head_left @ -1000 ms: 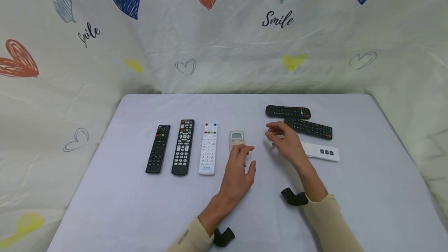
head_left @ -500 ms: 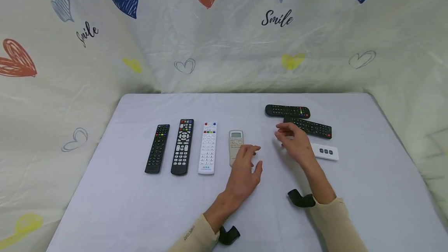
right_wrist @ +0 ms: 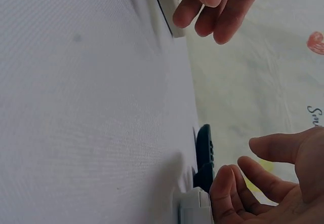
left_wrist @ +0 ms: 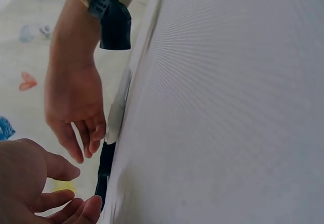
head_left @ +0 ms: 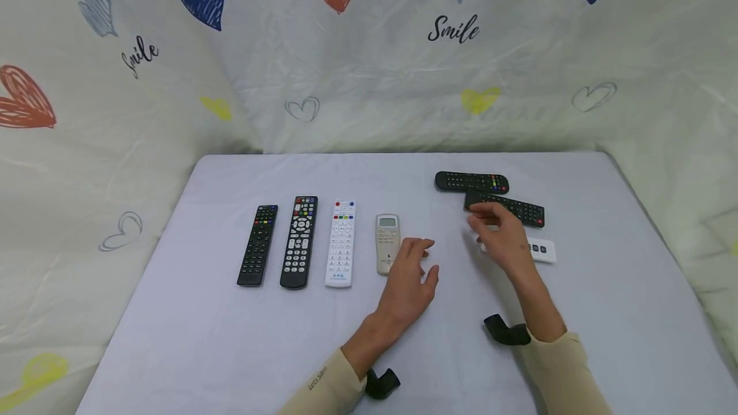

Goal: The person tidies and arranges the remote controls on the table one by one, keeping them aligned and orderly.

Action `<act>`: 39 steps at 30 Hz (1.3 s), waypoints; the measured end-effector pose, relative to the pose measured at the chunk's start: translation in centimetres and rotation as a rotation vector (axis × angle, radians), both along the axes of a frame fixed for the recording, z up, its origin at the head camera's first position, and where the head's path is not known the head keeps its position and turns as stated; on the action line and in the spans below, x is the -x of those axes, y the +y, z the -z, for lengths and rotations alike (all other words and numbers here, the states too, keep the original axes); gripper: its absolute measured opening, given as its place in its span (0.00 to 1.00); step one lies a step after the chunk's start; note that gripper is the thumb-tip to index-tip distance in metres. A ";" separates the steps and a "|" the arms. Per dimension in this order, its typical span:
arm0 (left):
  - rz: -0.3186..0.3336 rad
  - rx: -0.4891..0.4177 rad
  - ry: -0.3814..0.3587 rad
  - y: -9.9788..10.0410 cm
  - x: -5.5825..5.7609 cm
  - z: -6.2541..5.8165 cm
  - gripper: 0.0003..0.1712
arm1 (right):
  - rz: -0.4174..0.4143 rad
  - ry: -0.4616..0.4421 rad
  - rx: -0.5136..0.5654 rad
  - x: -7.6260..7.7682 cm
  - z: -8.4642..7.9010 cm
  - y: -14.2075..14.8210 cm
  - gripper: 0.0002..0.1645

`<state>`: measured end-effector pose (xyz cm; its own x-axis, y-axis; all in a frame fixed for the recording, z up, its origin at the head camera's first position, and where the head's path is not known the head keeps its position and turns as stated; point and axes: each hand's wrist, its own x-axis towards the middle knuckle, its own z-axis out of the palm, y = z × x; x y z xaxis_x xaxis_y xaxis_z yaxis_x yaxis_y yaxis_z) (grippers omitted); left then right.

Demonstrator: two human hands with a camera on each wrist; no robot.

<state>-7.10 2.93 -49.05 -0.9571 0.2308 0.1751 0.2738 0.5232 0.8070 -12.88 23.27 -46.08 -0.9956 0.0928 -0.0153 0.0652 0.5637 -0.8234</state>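
My left hand [head_left: 406, 284] hovers over the lower right corner of a small beige air-conditioner remote [head_left: 387, 232], fingers relaxed and holding nothing. Its thumb stands apart from the fingers in the left wrist view. My right hand [head_left: 507, 242] is loosely bent above a white remote [head_left: 543, 250] with dark buttons, covering its left part in the head view. Nothing lies between the right thumb and fingers [right_wrist: 268, 181] in the right wrist view. Just behind that hand lies a black remote [head_left: 527, 213], and a second black remote [head_left: 469, 181] lies against its far end.
Left of the beige remote, a white remote [head_left: 341, 245], a long black remote [head_left: 298, 242] and a slimmer black remote [head_left: 257, 245] lie in a row. A white-covered table [head_left: 190, 338] carries everything, with a heart-print curtain [head_left: 369, 69] behind. Black wrist attachments [head_left: 506, 330] jut from both sleeves.
Both hands have drifted right. The left has uncovered most of the beige remote, while the right now hides more of the white remote with dark buttons. The remotes stay where they were.
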 end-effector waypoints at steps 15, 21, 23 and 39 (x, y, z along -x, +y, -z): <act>0.033 0.013 -0.083 0.8 0.0 -0.1 0.26 | 0.087 0.015 -0.014 -1.0 0.0 2.0 0.22; 0.038 0.016 -0.112 1.1 0.1 -0.1 0.27 | 0.112 0.008 -0.041 -1.4 0.0 2.7 0.23; 0.038 0.016 -0.118 1.1 0.2 -0.1 0.27 | 0.122 0.000 -0.050 -1.5 0.0 2.8 0.23; 0.038 0.034 -0.151 1.9 0.5 -0.2 0.27 | 0.199 -0.065 -0.106 -2.2 0.1 4.1 0.23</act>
